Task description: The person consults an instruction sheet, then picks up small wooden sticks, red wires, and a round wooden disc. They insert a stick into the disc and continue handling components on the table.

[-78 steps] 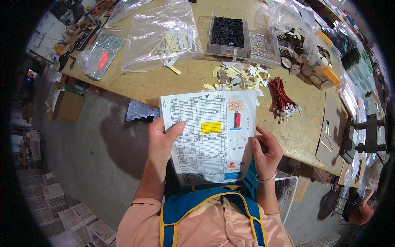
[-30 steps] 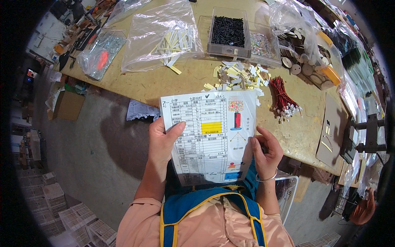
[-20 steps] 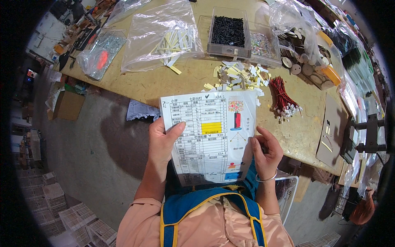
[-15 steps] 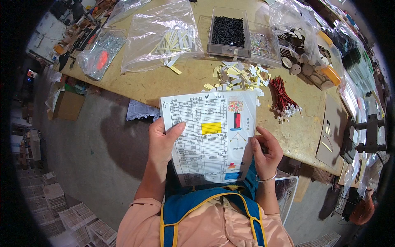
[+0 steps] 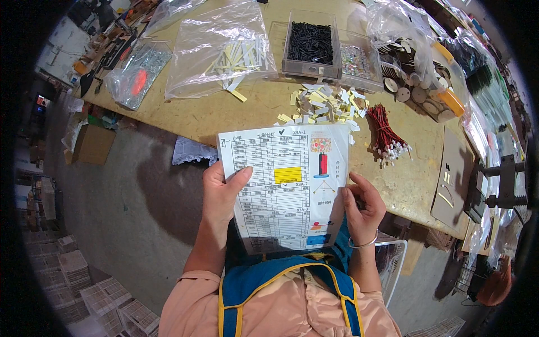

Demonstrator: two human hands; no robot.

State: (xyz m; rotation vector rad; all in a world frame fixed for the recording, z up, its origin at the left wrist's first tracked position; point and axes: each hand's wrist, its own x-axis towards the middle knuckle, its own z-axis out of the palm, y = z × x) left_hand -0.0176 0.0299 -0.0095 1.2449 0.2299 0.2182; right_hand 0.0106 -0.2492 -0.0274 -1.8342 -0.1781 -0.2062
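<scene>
A printed sheet [image 5: 283, 205] with tables, small coloured pictures and a yellow-marked block is held up in front of my body, at the table's near edge. My left hand [image 5: 220, 188] grips its left edge, thumb on the front and the other fingers behind. At the right edge, my right hand [image 5: 364, 205] pinches the paper between thumb and curled fingers. Just beyond the sheet's top lies a loose pile of small yellow and white strips [image 5: 323, 104]. A bundle of red and black wires with white connectors [image 5: 387, 135] rests to the right of that pile.
On the wooden table [image 5: 157, 115] stand a clear box of black pieces [image 5: 310, 45] and a tray of small clear parts [image 5: 359, 59]. Around them lie a plastic bag with strips [image 5: 224, 50], a bag of round discs [image 5: 418, 78], a cardboard piece [image 5: 449, 174] and a black metal fixture [image 5: 497, 182].
</scene>
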